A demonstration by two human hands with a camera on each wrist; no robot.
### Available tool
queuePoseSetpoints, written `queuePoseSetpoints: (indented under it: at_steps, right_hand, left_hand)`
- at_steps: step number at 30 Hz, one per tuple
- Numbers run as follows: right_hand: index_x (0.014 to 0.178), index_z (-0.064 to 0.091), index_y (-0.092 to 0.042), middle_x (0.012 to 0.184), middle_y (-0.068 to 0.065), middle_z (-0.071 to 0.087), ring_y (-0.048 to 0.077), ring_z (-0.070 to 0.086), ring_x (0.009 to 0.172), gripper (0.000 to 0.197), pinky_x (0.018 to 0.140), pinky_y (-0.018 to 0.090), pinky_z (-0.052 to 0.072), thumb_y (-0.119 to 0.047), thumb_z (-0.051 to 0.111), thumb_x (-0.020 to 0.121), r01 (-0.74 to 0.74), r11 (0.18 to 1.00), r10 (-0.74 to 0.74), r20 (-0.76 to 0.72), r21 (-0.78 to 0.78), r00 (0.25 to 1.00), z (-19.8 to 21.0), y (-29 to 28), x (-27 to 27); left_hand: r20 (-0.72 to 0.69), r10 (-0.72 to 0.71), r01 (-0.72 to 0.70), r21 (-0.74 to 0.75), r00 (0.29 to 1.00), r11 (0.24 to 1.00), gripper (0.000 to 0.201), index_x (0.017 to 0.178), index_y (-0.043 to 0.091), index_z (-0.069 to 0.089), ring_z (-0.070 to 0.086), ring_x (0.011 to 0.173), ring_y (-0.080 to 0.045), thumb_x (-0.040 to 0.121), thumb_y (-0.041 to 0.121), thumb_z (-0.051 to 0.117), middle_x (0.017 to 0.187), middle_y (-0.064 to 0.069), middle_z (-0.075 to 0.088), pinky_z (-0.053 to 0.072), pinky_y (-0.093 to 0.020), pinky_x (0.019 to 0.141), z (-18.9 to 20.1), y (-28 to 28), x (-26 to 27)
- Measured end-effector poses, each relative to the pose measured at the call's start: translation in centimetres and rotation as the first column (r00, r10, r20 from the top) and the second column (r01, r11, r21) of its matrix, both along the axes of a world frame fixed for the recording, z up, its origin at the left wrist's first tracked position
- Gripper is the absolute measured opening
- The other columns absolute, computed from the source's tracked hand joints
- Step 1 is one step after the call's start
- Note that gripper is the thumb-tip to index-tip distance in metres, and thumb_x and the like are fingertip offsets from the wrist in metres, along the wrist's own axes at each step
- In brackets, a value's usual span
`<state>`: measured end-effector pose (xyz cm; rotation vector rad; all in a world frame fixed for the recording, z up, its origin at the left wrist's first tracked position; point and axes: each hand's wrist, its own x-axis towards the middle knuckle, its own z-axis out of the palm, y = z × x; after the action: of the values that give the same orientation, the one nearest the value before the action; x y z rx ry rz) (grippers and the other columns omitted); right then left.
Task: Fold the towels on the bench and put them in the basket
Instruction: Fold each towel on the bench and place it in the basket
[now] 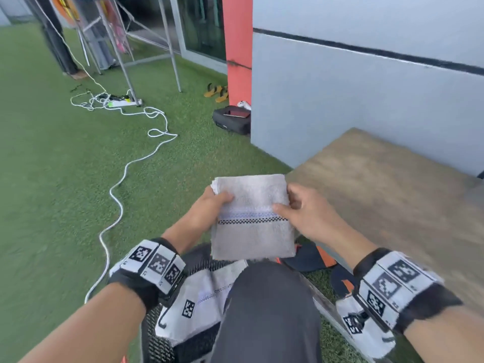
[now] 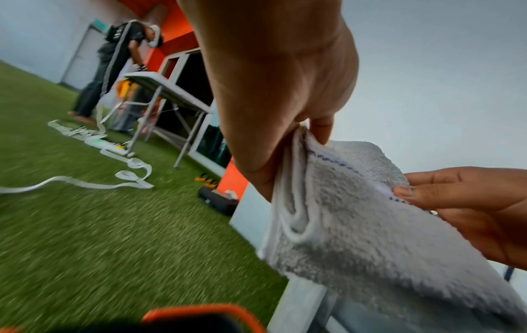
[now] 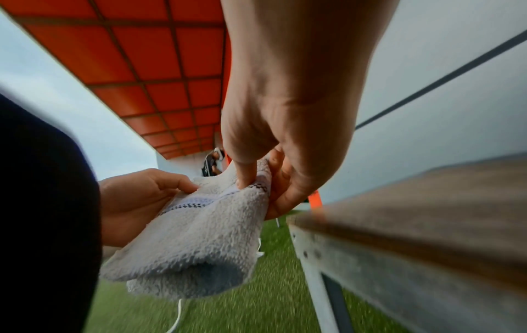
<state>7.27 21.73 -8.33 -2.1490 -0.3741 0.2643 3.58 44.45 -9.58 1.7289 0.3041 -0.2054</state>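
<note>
Both hands pinch the folded towel (image 1: 252, 216) between them: left hand (image 1: 209, 210) at its left edge, right hand (image 1: 309, 216) at its right. It hangs beside the counter (image 1: 392, 195).

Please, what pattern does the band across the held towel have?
The towel is plain light grey; its band is a pale blue stripe above a row of small black checks. It shows best in the head view.

Materials & finishes.
Towel (image 1: 252, 216): fuzzy terry cloth w/ woven checked band. Bench (image 1: 387, 200): matt, worn wood top; painted metal frame. Ground (image 1: 52, 166): synthetic turf.
</note>
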Motion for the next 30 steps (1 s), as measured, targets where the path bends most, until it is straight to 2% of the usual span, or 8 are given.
queuePoseSetpoints:
  at_steps: [4, 8, 14, 16, 18, 20, 24, 30]
  right_hand:
    - [0.095, 0.067, -0.018, 0.089, -0.001, 0.072, 0.019, 0.069, 0.081, 0.016, 0.077, 0.04, 0.054, -0.033, 0.07, 0.089, -0.148, 0.969, 0.136, -0.071, -0.197, 0.988, -8.0, 3.1, 1.6]
    - [0.098, 0.055, -0.014, 0.085, 0.004, 0.061, 0.022, 0.058, 0.076, 0.019, 0.067, 0.037, 0.044, -0.028, 0.064, 0.09, -0.255, 0.916, 0.212, -0.167, -0.31, 0.963, -15.0, 5.8, 1.7]
    - [0.125, 0.029, -0.02, 0.1, 0.007, 0.057, 0.031, 0.063, 0.089, 0.044, 0.074, 0.044, 0.05, -0.015, 0.059, 0.094, -0.343, 0.823, 0.316, -0.138, -0.453, 0.939, -21.0, 7.5, 1.3]
    - [0.137, 0.024, -0.021, 0.108, 0.008, 0.055, 0.033, 0.065, 0.091, 0.053, 0.071, 0.044, 0.049, -0.013, 0.056, 0.096, -0.363, 0.736, 0.368, -0.112, -0.572, 0.923, -22.4, 7.8, 1.0]
    - [0.145, 0.023, -0.016, 0.109, 0.01, 0.053, 0.033, 0.066, 0.09, 0.061, 0.064, 0.041, 0.042, -0.003, 0.056, 0.094, -0.387, 0.648, 0.424, -0.111, -0.656, 0.899, -23.3, 8.1, 0.9]
    - [0.131, 0.037, -0.011, 0.108, 0.012, 0.052, 0.033, 0.065, 0.092, 0.05, 0.063, 0.04, 0.039, 0.011, 0.051, 0.088, -0.433, 0.597, 0.462, -0.151, -0.675, 0.874, -22.7, 8.5, 0.8]
    - [0.099, 0.042, -0.011, 0.095, 0.012, 0.045, 0.034, 0.061, 0.095, 0.032, 0.067, 0.037, 0.034, 0.019, 0.039, 0.086, -0.483, 0.51, 0.455, -0.253, -0.712, 0.854, -21.0, 8.8, 0.9]
    - [0.104, 0.056, -0.012, 0.099, 0.009, 0.057, 0.029, 0.055, 0.077, 0.017, 0.067, 0.036, 0.047, -0.002, 0.051, 0.091, -0.436, 0.676, 0.348, -0.265, -0.593, 0.899, -18.9, 8.0, 1.9]
  left_hand:
    - [-0.201, 0.056, -0.051, 0.032, 0.978, 0.998, 0.016, 0.104, 0.014, 0.048, 0.062, 0.078, -0.015, 0.097, 0.023, 0.059, 0.094, -0.008, 0.063, 0.058, -0.035, 0.072, -7.7, 2.5, -1.4]
    - [-0.366, 0.158, -0.1, 0.173, 0.917, 0.98, 0.028, 0.087, 0.017, 0.036, 0.04, 0.071, -0.01, 0.097, 0.026, 0.06, 0.082, 0.003, 0.04, 0.037, -0.026, 0.063, -15.6, 3.7, -2.7]
    - [-0.479, 0.27, -0.179, 0.227, 0.835, 0.957, 0.044, 0.125, 0.01, 0.029, 0.054, 0.082, -0.013, 0.096, 0.021, 0.06, 0.106, -0.007, 0.055, 0.044, -0.025, 0.061, -23.3, 2.8, -2.6]
    - [-0.476, 0.307, -0.196, 0.268, 0.824, 0.943, 0.066, 0.143, 0.006, 0.017, 0.06, 0.094, -0.019, 0.095, 0.016, 0.061, 0.118, -0.014, 0.058, 0.054, -0.029, 0.076, -24.5, 2.2, -2.3]
    - [-0.478, 0.306, -0.187, 0.279, 0.823, 0.942, 0.075, 0.15, 0.004, 0.005, 0.061, 0.083, -0.017, 0.097, 0.011, 0.057, 0.108, -0.011, 0.058, 0.053, -0.024, 0.065, -25.4, 1.9, -2.2]
    - [-0.477, 0.291, -0.18, 0.265, 0.829, 0.947, 0.059, 0.144, 0.009, 0.014, 0.051, 0.065, -0.012, 0.097, 0.003, 0.05, 0.093, -0.007, 0.053, 0.042, -0.018, 0.047, -26.1, 1.9, -2.2]
    - [-0.504, 0.266, -0.143, 0.27, 0.821, 0.952, 0.044, 0.131, 0.014, 0.025, 0.046, 0.057, -0.014, 0.095, -0.002, 0.045, 0.084, -0.009, 0.05, 0.043, -0.025, 0.051, -26.3, 2.4, -2.5]
    - [-0.439, 0.25, -0.08, 0.37, 0.863, 0.925, 0.024, 0.122, 0.015, 0.042, 0.047, 0.054, -0.012, 0.098, 0.013, 0.045, 0.088, -0.004, 0.055, 0.038, -0.02, 0.041, -22.5, 3.2, -2.2]
